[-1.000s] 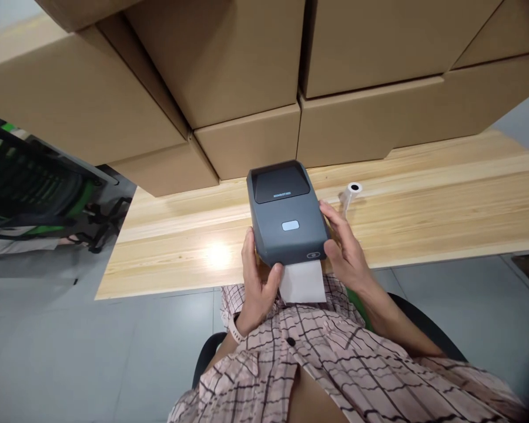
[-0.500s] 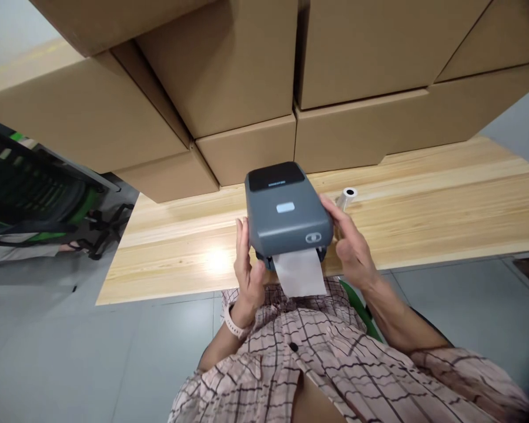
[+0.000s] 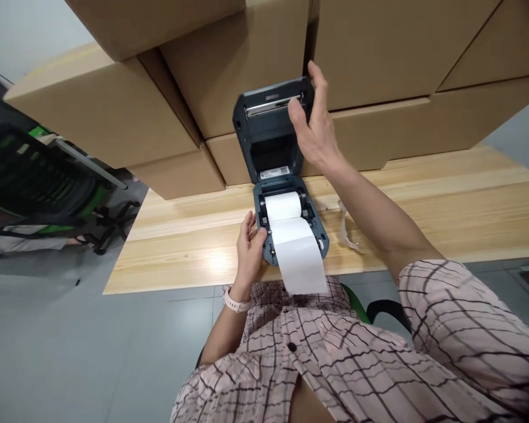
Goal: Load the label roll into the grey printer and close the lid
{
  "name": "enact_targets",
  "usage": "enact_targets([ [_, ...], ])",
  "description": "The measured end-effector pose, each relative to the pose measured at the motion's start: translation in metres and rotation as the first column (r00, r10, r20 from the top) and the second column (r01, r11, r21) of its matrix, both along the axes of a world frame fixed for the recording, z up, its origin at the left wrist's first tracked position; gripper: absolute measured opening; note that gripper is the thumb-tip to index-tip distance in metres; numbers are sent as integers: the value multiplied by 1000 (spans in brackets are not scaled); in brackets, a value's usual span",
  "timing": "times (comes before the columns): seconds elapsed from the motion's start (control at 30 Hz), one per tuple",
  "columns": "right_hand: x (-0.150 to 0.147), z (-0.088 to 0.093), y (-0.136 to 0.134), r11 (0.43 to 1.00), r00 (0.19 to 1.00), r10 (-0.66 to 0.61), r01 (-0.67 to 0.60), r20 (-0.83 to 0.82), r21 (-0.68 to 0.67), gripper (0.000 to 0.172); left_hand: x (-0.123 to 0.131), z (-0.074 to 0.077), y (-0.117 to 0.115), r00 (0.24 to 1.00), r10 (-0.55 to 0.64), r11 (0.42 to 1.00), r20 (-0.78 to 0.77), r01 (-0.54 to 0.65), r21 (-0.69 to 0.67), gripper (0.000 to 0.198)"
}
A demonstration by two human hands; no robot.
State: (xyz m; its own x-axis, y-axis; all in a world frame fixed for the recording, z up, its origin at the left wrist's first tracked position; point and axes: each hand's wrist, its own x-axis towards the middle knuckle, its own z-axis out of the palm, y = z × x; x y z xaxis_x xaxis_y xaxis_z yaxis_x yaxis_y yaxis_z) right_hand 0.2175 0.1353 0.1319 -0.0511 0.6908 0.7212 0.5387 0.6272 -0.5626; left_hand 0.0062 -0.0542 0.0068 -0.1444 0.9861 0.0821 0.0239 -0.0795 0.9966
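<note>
A dark grey label printer [image 3: 321,235] sits on the wooden table near its front edge, its lid [image 3: 273,138] raised and tilted back towards the boxes. Inside lies a white paper roll [image 3: 283,205]; its paper strip [image 3: 300,261] runs forward out of the printer and hangs past the table edge. My left hand [image 3: 249,249] grips the left side of the printer base, thumb on the rim. At the lid's upper right edge is my right hand [image 3: 315,126], its thumb on the inner side and its fingers behind the edge.
Stacked cardboard boxes [image 3: 255,70] stand along the back of the table [image 3: 180,247], close behind the raised lid. A curled white strip [image 3: 346,229] lies right of the printer, partly near my right forearm. An office chair [image 3: 39,176] is on the left.
The printer lid has swung open, showing the roll inside. My right hand has moved from the printer's right side up and away with the lid; my left hand stays at the left side.
</note>
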Motion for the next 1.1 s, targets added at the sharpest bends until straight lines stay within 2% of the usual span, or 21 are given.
enact_targets([
  [0.1,-1,-2,22,999,1000,-6,6,3,-39,83,-2,5,-4,999,-38,999,9,37,6,64],
  [0.17,-1,1,17,997,1000,-17,19,25,-71,84,-4,11,-2,998,-57,998,-23,57,11,59],
  [0.27,-1,8,-18,994,988,-111,112,109,-9,85,-9,20,5,992,-17,1000,-121,15,-17,59],
  [0.33,-1,9,-49,981,970,-183,171,160,89,76,-12,26,14,979,15,999,-205,-25,-48,67],
  [0.37,0,7,-63,981,964,-181,162,193,110,68,-14,30,20,967,9,997,-253,-27,-66,72],
  [0.4,0,4,-74,989,960,-139,120,244,92,59,-15,33,26,951,-17,996,-309,-10,-85,76],
  [0.47,3,-3,-87,995,912,79,-50,402,-81,48,-16,42,38,884,-113,990,-453,59,-130,80],
  [0.5,4,-8,-89,965,842,235,-139,486,-224,46,-16,47,44,830,-157,984,-536,88,-153,81],
  [0.57,6,-15,-87,849,650,496,-221,576,-481,54,-15,56,54,697,-220,974,-683,123,-188,77],
  [0.6,6,-18,-84,803,574,565,-219,593,-554,60,-14,60,58,638,-238,971,-732,132,-200,74],
  [0.67,3,-23,-76,776,510,598,-177,618,-605,70,-13,65,62,572,-256,966,-779,140,-215,69],
  [0.8,-12,-28,-67,770,499,589,-106,636,-629,75,-11,65,62,591,-261,965,-763,160,-206,65],
  [0.93,-20,-27,-66,769,551,576,-116,604,-628,85,-11,64,59,632,-258,966,-731,163,-200,64],
  [1.0,-14,-21,-68,761,557,596,-163,578,-628,90,-11,65,58,646,-259,966,-718,166,-199,65],
  [1.1,10,-1,-76,699,594,682,-357,427,-620,97,-10,67,57,651,-266,964,-711,164,-210,67],
])
